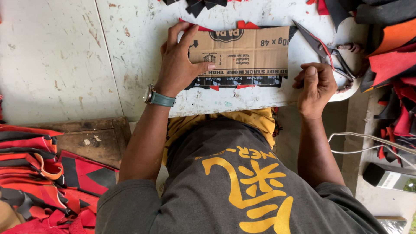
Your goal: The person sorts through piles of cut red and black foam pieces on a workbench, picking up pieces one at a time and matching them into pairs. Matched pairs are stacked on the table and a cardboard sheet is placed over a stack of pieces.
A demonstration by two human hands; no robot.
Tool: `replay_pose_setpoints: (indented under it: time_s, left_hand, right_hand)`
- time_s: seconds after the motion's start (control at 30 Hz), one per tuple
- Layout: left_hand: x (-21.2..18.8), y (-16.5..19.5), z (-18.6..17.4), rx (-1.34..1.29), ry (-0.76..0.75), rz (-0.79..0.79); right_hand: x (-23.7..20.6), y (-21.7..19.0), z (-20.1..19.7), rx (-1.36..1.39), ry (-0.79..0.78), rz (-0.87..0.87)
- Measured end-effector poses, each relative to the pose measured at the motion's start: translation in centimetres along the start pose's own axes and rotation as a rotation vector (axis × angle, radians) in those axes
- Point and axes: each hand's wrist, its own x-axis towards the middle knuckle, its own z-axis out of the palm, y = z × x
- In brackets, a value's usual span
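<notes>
My left hand (pixel 178 63) lies flat on the left end of a brown cardboard template (pixel 247 50), pressing it down on red and black fabric (pixel 236 82) whose edges stick out beneath. My right hand (pixel 315 84) is closed in a fist at the right end of the cardboard, near the table's front edge; something thin may be pinched in it, but I cannot make it out. Black scissors (pixel 325 50) with red-wrapped handles lie just beyond the right hand. A watch with a green strap (pixel 159 98) is on my left wrist.
The work surface is a worn white table (pixel 65 56). Piles of red, black and orange cut fabric lie at the lower left (pixel 39 173), the right (pixel 396 65) and the far edge (pixel 199 5). A white cable (pixel 368 143) hangs at the right. A wooden board (pixel 93 138) sits below the table.
</notes>
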Motion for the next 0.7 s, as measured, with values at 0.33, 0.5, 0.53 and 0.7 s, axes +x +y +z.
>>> replay_pose_setpoints:
  time_s: [0.33,0.5,0.53,0.7]
  left_hand:
    - [0.5,0.3,0.4,-0.059,0.041,-0.037]
    - [1.0,-0.3,0.7,-0.05,0.05,0.003]
    - [1.0,-0.5,0.8,-0.046,0.051,0.005]
    - [1.4,-1.7,1.5,-0.038,0.051,0.008]
  right_hand:
    - [0.3,0.3,0.3,-0.049,0.007,-0.017]
    - [0.7,0.6,0.2,-0.038,0.011,-0.016]
    - [0.8,0.7,0.1,-0.043,0.008,-0.02]
    - [0.8,1.6,-0.5,-0.016,-0.017,-0.016]
